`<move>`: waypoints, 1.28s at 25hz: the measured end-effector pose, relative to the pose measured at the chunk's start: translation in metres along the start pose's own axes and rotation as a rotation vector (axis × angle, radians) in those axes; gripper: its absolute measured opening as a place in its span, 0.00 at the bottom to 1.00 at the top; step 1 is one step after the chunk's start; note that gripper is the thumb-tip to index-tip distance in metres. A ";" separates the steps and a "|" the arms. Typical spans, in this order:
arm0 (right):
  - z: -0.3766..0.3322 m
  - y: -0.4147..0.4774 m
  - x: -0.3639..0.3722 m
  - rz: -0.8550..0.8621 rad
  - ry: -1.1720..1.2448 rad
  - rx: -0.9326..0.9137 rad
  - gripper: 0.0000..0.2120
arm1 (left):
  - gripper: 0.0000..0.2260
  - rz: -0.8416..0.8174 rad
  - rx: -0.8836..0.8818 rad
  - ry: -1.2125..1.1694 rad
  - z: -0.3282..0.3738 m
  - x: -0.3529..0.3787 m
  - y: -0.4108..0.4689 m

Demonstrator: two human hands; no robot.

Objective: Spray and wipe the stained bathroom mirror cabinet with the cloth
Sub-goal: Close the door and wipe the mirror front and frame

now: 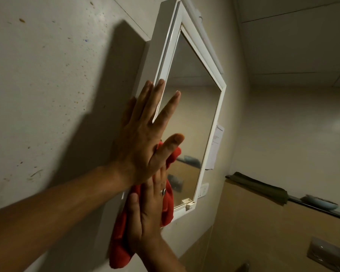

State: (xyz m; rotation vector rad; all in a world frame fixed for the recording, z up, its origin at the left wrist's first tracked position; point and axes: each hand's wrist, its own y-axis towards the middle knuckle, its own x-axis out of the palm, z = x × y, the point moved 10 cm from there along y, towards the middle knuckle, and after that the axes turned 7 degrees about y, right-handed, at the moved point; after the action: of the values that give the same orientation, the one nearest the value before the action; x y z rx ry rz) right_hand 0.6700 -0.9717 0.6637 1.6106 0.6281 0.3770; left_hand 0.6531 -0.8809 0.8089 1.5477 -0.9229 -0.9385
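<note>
Speckled wall [37,85], left hand [143,134] flat on the white mirror cabinet's [192,107] left edge, fingers straight and spread, red cloth [122,242] against the cabinet's lower left corner, pressed there by the right hand [147,211] – fingers straight, seemingly close together, tips hidden – paper note [216,146] beyond the frame.

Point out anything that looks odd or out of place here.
The wall left of the mirror cabinet is flecked with brownish specks and streaks. A paper sheet beside the cabinet's right edge hangs with its lower corner curling. Nothing looks broken or spilled.
</note>
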 end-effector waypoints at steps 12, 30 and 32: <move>0.191 0.036 -0.137 0.287 -0.070 0.436 0.28 | 0.33 0.044 0.017 -0.009 0.001 0.005 -0.027; 0.032 -0.076 -0.037 0.264 -0.135 0.933 0.29 | 0.32 -0.077 0.004 -0.081 0.001 0.007 -0.025; 0.007 -0.081 -0.025 0.250 -0.117 0.949 0.28 | 0.32 -0.187 0.000 -0.078 0.004 0.007 -0.026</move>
State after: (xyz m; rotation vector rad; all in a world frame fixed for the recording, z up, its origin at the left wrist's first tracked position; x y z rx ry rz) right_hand 0.6400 -0.9883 0.5865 2.6119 0.5409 0.1555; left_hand 0.6544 -0.8849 0.7823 1.6271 -0.8421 -1.1377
